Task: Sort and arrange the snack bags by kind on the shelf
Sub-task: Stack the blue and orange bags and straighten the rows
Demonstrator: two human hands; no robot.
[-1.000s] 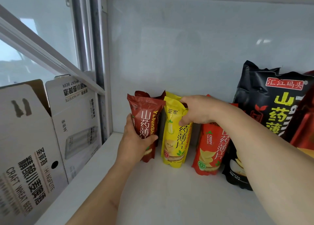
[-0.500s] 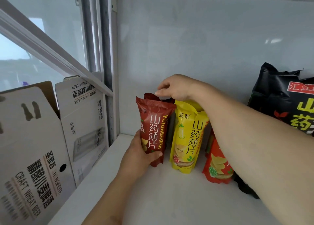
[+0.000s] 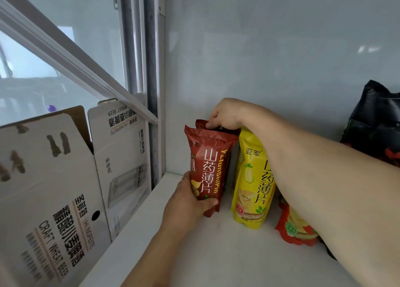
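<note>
A dark red snack bag (image 3: 208,167) stands upright near the shelf's left back corner. My left hand (image 3: 188,202) grips its lower part from the left. A second dark red bag (image 3: 202,124) stands right behind it, only its top edge showing; my right hand (image 3: 225,114) pinches that top edge. To the right, a yellow snack bag (image 3: 251,185) stands upright under my right forearm. Further right, a bright red bag (image 3: 294,228) is partly hidden by the arm. A large black bag (image 3: 376,122) stands at the far right.
The white shelf board (image 3: 227,254) extends toward me, with a white back wall (image 3: 270,59) and a metal upright (image 3: 154,91) at the left. Outside the shelf on the left stand open cardboard beer cartons (image 3: 49,200).
My right hand left the yellow bag's top and moved left and back to the rear dark red bag's top edge. My left hand kept its hold on the front dark red bag.
</note>
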